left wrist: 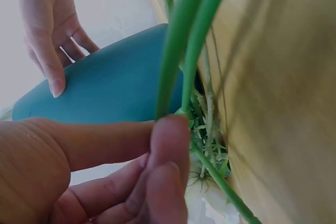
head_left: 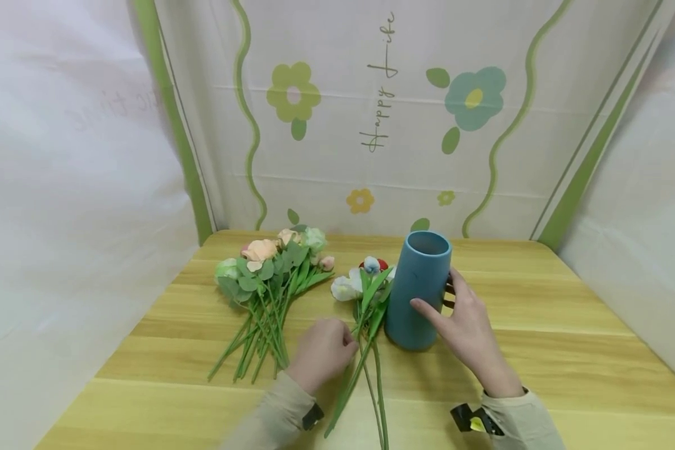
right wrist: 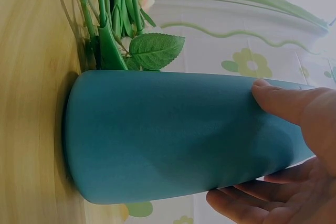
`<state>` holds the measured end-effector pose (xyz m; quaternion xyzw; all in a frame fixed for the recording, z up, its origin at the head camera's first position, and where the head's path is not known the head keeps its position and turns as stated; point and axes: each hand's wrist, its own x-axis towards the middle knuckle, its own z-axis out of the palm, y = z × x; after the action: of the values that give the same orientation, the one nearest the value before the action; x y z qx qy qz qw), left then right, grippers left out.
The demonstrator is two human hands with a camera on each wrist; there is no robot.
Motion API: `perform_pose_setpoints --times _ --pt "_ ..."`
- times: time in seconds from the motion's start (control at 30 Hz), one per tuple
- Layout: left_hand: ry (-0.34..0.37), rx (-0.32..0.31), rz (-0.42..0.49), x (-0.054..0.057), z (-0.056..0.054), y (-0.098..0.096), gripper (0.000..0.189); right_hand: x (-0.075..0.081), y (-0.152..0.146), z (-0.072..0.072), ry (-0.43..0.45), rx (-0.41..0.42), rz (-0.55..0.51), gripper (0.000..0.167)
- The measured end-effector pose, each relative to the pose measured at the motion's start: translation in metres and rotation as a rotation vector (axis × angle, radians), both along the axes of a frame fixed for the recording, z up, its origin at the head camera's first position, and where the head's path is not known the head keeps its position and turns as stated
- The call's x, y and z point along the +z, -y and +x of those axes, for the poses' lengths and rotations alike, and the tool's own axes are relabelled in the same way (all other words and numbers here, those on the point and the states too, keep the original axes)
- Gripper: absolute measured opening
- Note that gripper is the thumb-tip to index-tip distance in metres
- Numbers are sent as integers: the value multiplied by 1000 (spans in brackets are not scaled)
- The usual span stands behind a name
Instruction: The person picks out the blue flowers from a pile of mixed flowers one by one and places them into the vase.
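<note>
A tall blue vase (head_left: 417, 294) stands upright on the table, its mouth facing up. My right hand (head_left: 472, 328) holds it from the right side, the thumb on the near face and the fingers around the far side; the right wrist view shows this grip on the vase (right wrist: 173, 135). Just left of the vase lies a small group of artificial flowers (head_left: 349, 286) with white, pale blue and red heads. My left hand (head_left: 325, 350) is at their stems, and in the left wrist view its thumb and forefinger pinch a green flower stem (left wrist: 181, 51).
A larger bunch of artificial flowers (head_left: 261, 253), peach, pink and pale green, lies to the left with its stems toward me. The wooden table (head_left: 540, 337) meets a printed cloth backdrop (head_left: 326, 162) at the back, with white cloth on both sides.
</note>
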<state>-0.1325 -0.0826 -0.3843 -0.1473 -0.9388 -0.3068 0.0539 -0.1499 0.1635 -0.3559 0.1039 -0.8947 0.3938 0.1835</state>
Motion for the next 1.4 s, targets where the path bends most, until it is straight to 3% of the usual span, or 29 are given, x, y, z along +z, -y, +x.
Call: perform_pose_setpoints --times 0.17,0.27,0.57,0.8,1.17,1.4 --pt "-7 46 -41 2 1 -7 47 2 1 -1 -22 5 3 94" --pt "-9 49 -56 3 3 -11 48 2 1 -1 -21 4 0 94" --pt "-10 -1 -59 4 4 -13 27 1 0 0 -20 -1 -2 94" --pt "21 -11 -58 3 4 -14 39 -1 0 0 -15 -1 -4 95" --pt "-23 -35 -50 2 4 -15 28 -1 -1 0 -11 -4 2 96" --pt "-23 -38 -47 0 4 -15 46 -2 -1 1 -14 1 -1 95"
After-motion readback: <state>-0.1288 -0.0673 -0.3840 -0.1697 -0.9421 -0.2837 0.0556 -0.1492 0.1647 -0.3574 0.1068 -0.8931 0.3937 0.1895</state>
